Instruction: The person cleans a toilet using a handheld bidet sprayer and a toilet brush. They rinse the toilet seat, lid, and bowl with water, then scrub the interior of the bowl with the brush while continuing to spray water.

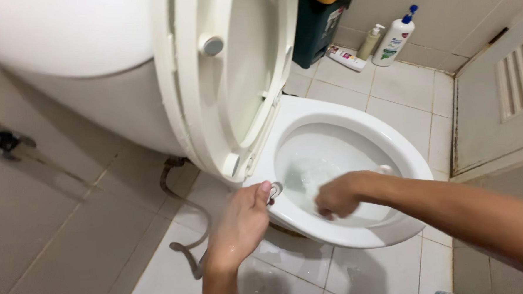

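Note:
A white toilet bowl (412,161) stands with its seat and lid (235,77) raised against the tank. My left hand (239,226) is at the bowl's near-left rim and grips a small metal spray head (275,190), thumb on top. Its grey hose (184,250) trails down to the floor. My right hand (337,195) reaches in from the right, fingers curled into a fist against the inner front wall of the bowl. It is blurred, and I see nothing in it. Water (310,174) lies in the bowl.
The white tank (63,38) fills the upper left. A dark bin (318,24), a white pump bottle (394,40), a smaller pump bottle (370,42) and a lying tube (347,58) stand in the far corner. A vented door (517,77) is at right. The floor is tiled.

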